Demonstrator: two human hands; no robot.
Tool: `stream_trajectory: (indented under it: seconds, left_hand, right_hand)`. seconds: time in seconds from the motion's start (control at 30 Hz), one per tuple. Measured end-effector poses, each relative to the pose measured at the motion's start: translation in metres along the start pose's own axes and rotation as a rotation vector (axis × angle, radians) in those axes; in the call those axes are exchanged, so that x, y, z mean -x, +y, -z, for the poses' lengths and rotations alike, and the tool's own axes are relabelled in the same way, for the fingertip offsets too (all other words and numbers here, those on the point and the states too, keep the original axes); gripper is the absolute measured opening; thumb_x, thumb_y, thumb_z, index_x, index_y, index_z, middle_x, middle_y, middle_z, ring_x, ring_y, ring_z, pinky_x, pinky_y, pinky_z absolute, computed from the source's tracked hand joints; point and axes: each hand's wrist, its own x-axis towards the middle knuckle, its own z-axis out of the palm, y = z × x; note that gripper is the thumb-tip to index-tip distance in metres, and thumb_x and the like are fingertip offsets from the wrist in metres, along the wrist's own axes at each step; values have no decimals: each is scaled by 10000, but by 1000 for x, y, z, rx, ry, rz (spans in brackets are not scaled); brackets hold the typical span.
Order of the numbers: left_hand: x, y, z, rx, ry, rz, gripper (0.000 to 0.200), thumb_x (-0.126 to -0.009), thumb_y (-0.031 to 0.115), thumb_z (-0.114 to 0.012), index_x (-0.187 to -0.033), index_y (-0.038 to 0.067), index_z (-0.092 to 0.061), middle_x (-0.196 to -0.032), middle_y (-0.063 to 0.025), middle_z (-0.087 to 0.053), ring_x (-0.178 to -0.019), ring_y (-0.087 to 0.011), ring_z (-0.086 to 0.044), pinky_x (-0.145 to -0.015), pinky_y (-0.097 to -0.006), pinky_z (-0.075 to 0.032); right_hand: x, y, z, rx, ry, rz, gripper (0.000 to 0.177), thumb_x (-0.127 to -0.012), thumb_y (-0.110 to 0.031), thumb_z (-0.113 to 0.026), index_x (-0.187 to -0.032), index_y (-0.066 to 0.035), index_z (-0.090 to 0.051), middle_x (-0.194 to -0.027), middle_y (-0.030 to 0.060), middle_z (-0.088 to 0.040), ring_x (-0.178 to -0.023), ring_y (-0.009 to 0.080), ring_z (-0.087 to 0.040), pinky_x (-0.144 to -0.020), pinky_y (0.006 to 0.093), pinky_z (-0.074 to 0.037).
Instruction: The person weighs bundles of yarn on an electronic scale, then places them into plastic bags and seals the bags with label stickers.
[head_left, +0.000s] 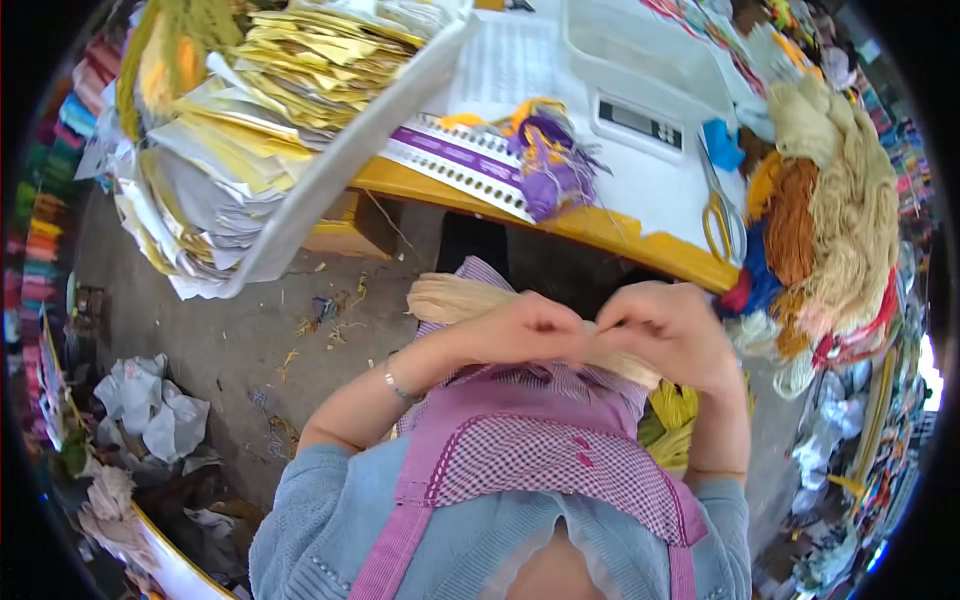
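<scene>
A cream yarn skein [455, 298] lies across my lap over the pink checked apron. My left hand [525, 330], a bracelet at its wrist, is closed over the middle of the skein, its fingers curled in a pinch. Right beside it my right hand [665, 330] is also closed, thumb and fingertips pinched together at the skein. The fingertips of both hands nearly meet. Any fine strand between them is too small to make out. The skein's other end shows below my right hand.
Ahead is a table with a yellow edge [640, 245]. On it are a digital scale [640, 125] with a clear tray, scissors [718, 215], purple and yellow yarn [548, 165], and a bin of stacked papers [330, 60]. Yarn hanks [830, 190] hang at right; plastic bags [155, 410] lie on the floor.
</scene>
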Motion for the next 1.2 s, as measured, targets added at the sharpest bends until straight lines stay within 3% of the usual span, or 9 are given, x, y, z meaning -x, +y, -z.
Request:
stream_trajectory:
  seconds: [0.17,0.33,0.4,0.47,0.57,0.63,0.83,1.0,1.2]
  left_hand:
    - [75,14,68,18,899,-50,271,-940,297,-616,-768,89,-619,-685,102,-461,-642,-1,-395,-557,-196,-322]
    - [150,-33,129,-70,1068,21,243,-923,290,-632,-805,77,-635,-655,46,-495,-596,-42,-425,-553,-214,-344]
    - [167,-70,137,-1232,1321,41,203,-881,257,-667,-960,70,-676,-707,-24,-590,-641,-91,-546,-650,-228,-450]
    - [168,-55,129,-1250,1279,143,298,-905,154,-619,-1189,63,-621,-1014,-59,-668,-842,-122,-643,-791,-256,-508]
    - [136,-29,113,-301,1054,-82,364,-930,151,-596,-1286,84,-566,-1051,-49,-667,-813,-104,-620,-735,-246,-481]
    - [113,6,100,2,1004,-189,350,-955,136,-560,-1296,55,-554,-1047,-44,-664,-779,-90,-607,-704,-215,-457]
    - [72,31,117,460,923,-341,570,-956,129,-534,-1446,-36,-294,-1117,-94,-642,-802,-88,-608,-693,-196,-465]
    - [62,30,122,627,960,-334,581,-934,94,-540,-1428,-59,-276,-1136,-151,-640,-782,-120,-630,-650,-206,-485]
    - [57,25,129,825,941,-437,423,-919,70,-554,-1292,-35,-385,-1135,-168,-644,-786,-137,-645,-645,-212,-495]
  right_hand:
    - [25,22,78,97,349,-321,60,-798,-33,-689,-808,16,-657,-700,0,-607,-613,41,-521,-556,204,-401]
    - [59,67,161,-323,993,-204,111,-909,-125,-597,-953,-27,-627,-835,1,-590,-746,79,-506,-675,215,-390]
    - [40,56,163,-541,1204,-45,143,-938,-152,-571,-994,-28,-614,-900,41,-579,-787,108,-487,-693,252,-388]
    - [7,26,150,-685,1352,72,163,-960,-177,-548,-1007,-33,-609,-942,76,-556,-818,130,-459,-708,286,-381]
    - [-24,29,148,-660,804,266,174,-962,-182,-541,-1018,-35,-615,-874,47,-568,-763,128,-469,-700,253,-378]
    - [-100,-5,84,-93,1045,-43,154,-936,-158,-574,-1020,-41,-629,-834,0,-592,-736,92,-500,-686,223,-396]
    - [-225,6,-38,-217,163,30,89,-941,-92,-550,-962,-16,-592,-897,42,-679,-784,103,-635,-705,229,-486]
    - [-272,43,-62,-289,-15,15,121,-903,-100,-593,-966,3,-604,-884,71,-696,-696,103,-628,-637,248,-493]
    - [-292,72,-95,13,190,103,148,-782,-116,-667,-896,-25,-684,-799,161,-661,-687,316,-650,-629,364,-507]
